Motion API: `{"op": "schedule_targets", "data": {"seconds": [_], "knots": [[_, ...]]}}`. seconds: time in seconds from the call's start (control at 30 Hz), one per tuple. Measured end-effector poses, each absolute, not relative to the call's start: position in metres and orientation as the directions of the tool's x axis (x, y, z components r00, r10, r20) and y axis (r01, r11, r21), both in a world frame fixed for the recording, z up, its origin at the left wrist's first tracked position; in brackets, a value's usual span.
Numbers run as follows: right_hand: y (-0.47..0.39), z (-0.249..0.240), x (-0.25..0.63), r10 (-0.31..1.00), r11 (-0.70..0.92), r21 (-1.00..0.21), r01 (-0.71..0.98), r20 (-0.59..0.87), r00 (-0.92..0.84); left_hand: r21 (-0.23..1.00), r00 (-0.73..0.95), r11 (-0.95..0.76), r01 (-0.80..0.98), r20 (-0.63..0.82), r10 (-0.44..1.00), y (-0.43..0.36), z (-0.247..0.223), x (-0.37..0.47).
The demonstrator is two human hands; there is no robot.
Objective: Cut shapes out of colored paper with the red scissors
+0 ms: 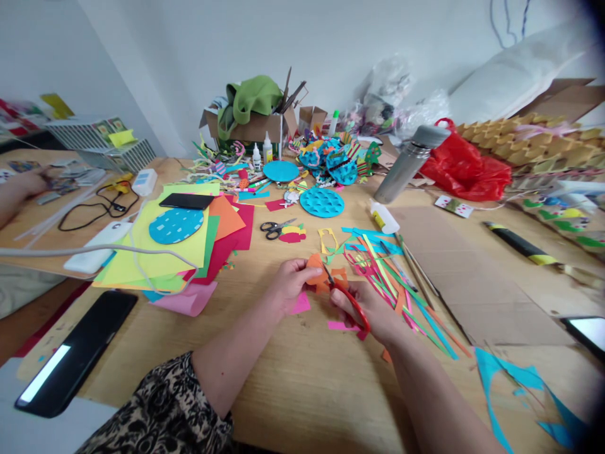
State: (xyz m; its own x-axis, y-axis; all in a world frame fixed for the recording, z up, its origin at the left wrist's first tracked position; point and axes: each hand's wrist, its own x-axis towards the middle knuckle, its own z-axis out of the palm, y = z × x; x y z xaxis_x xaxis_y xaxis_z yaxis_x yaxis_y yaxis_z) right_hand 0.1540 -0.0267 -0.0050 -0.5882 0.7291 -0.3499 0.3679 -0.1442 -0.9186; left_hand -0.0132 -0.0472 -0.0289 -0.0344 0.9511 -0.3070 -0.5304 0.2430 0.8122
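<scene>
My left hand [290, 285] pinches a piece of orange paper [317, 268] above the wooden table. In my right hand [362, 304] is a pair of red-handled scissors [352, 306], my fingers closed around the handles. The scissor blades meet the orange paper, pointing up and left. A scrap of pink paper [299, 304] lies under my left hand, and another pink strip sits beneath the right. Just beyond my hands is a yellow paper cut-out frame [328, 240]. Dark-handled scissors [274, 229] rest farther back, beside red and yellow paper shapes [293, 236].
Coloured paper strips [392, 271] and a cardboard sheet [472, 271] lie to the right. A glue bottle [384, 217] and a steel flask [409, 165] stand behind them. Coloured paper sheets [212, 243] and a phone [78, 353] are at left. Another person's hand [28, 184] shows far left.
</scene>
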Motion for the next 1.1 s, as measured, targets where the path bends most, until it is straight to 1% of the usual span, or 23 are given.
{"op": "schedule_targets", "data": {"seconds": [0.23, 1.1], "knots": [[-0.026, -0.005, 0.155, 0.716, -0.126, -0.921, 0.369, -0.342, -0.609, 0.825, -0.012, 0.265, -0.498, -0.313, 0.95, -0.047, -0.0301, -0.0147], [-0.0247, -0.0062, 0.154, 0.717, -0.144, -0.919, 0.366, -0.352, -0.602, 0.804, -0.01, 0.276, -0.527, -0.331, 0.944, -0.047, -0.0266, -0.0146]]}}
